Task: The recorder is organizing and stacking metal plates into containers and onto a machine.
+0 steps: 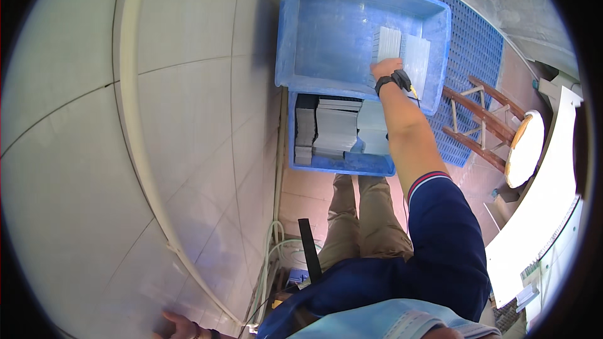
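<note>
Tiled wall (188, 107), pale, along the left, with a cream pipe (129, 88) against it. Floor (308, 191), pinkish tile. Far blue bin (326, 37): we judge it part-filled, its stacks all toward the right. Near blue bin (370, 165), just this side of it: holds white and grey stacks (336, 127) side by side, so we rate the work as partway. Blue perforated panel (474, 34), far right. Stool (526, 150), brown legs, pale round seat, right. White stacks (387, 43), two in the far bin, side by side. Right hand (388, 67): at the near end of the left one, fingers bent; whether they grip it, we cannot tell. Left hand (182, 326): near left, beside the wall, thumb apart; we see nothing held, other fingers unclear.
</note>
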Demonstrator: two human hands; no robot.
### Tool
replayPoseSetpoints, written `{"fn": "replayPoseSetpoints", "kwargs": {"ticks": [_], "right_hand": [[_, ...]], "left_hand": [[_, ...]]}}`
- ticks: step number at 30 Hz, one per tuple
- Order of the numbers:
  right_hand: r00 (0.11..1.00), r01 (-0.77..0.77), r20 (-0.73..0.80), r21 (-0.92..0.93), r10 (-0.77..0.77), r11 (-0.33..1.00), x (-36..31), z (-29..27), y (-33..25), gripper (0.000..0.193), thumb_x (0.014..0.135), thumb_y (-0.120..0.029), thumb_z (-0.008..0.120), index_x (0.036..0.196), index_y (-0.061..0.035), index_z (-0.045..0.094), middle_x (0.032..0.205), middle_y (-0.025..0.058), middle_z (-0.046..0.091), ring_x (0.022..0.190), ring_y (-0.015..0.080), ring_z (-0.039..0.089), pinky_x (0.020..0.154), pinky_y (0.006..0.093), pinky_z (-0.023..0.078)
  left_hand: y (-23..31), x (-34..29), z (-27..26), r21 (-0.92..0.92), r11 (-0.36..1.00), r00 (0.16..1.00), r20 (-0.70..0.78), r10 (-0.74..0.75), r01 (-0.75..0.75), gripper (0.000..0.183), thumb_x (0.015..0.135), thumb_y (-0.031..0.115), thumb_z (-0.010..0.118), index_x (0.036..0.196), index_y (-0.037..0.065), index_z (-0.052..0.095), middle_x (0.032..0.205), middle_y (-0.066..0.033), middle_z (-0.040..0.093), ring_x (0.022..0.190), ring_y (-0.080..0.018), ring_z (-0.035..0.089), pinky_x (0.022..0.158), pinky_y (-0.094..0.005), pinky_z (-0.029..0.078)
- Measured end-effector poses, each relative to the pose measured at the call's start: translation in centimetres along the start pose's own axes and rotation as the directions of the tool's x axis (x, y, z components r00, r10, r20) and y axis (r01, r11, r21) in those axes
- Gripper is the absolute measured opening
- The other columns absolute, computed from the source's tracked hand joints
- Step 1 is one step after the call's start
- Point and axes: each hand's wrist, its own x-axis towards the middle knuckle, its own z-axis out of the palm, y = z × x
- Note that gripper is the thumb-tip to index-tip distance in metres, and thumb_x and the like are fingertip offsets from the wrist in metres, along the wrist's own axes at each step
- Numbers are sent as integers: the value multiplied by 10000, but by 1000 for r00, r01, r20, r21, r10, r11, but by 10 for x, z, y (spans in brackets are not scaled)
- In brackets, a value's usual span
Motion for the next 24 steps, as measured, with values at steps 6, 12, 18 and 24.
{"fn": "replayPoseSetpoints", "kwargs": {"ticks": [6, 12, 18, 24], "right_hand": [[960, 142, 166, 407, -226, 902, 25, -20, 15, 761, 598, -254, 792, 1135, 92, 377, 1053, 214, 560, 952, 309, 586, 823, 405, 480], [479, -511, 607, 780, -635, 360, -40, -137, -1, 460, 742, -131, 701, 1137, 16, 516, 1046, 136, 605, 935, 296, 605, 808, 423, 501], [264, -513, 322, 845, -909, 150, -122, -234, 64, 560, 725, -103, 699, 1194, 66, 445, 1147, 159, 555, 1034, 282, 562, 902, 403, 458], [148, -480, 241, 865, -959, 144, -206, -320, 185, 593, 684, -111, 719, 1191, 52, 457, 1125, 150, 563, 1008, 258, 568, 879, 383, 466]], "left_hand": [[28, 38, -11, 274, 959, 989, 146, 31, -70, 625, 640, 397, 802, 1006, -21, 518, 879, -108, 581, 705, -287, 559, 629, -402, 488], [21, 36, -13, 200, 979, 999, 33, 33, -39, 593, 674, 516, 733, 977, 36, 562, 928, -51, 558, 800, -220, 539, 676, -343, 447], [14, 28, -15, 38, 999, 999, -35, -16, 17, 574, 672, 476, 740, 1035, 66, 568, 939, -55, 586, 822, -241, 560, 716, -386, 445], [22, 50, -32, -188, 971, 988, -3, -153, 150, 502, 709, 338, 750, 1064, 49, 544, 974, -94, 576, 813, -251, 559, 697, -362, 446]]}}
